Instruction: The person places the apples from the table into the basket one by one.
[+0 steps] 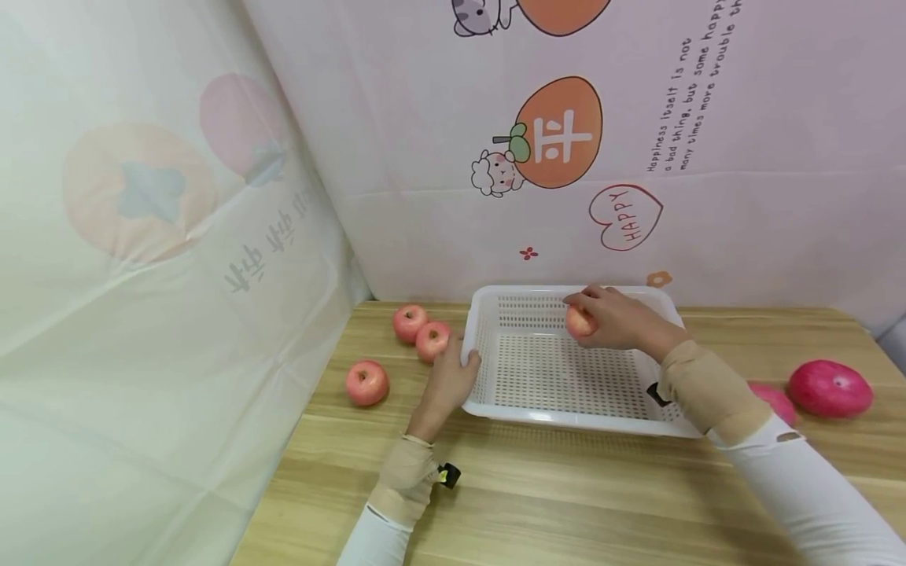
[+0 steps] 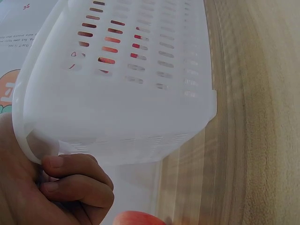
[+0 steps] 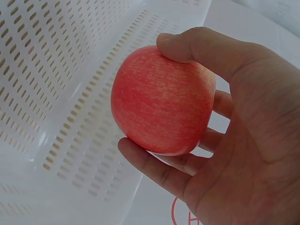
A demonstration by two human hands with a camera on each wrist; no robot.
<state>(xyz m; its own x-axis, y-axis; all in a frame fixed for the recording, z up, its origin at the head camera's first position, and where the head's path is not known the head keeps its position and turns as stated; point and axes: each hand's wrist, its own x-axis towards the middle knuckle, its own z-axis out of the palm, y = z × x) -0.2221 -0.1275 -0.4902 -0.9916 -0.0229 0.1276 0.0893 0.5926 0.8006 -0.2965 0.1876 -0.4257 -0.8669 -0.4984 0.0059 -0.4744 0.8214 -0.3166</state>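
Note:
A white perforated basket (image 1: 566, 420) stands on the wooden table. My right hand (image 1: 617, 318) holds a red apple (image 1: 580, 321) over the inside of the basket, near its back wall. In the right wrist view, thumb and fingers of the hand (image 3: 253, 108) wrap the apple (image 3: 161, 101). At the basket's left end, my left hand (image 1: 451, 379) grips the rim; the left wrist view shows curled fingers of that hand (image 2: 77, 187) at the rim of the basket (image 2: 108, 112). Only mesh shows on the visible basket floor.
Two apples (image 1: 410, 323) (image 1: 433, 341) lie left of the basket, behind my left hand, and another apple (image 1: 366, 383) sits farther left. Right of the basket are a dark pink oval fruit (image 1: 830, 388) and a second pink one (image 1: 775, 402), partly behind my right sleeve. A printed cloth hangs behind.

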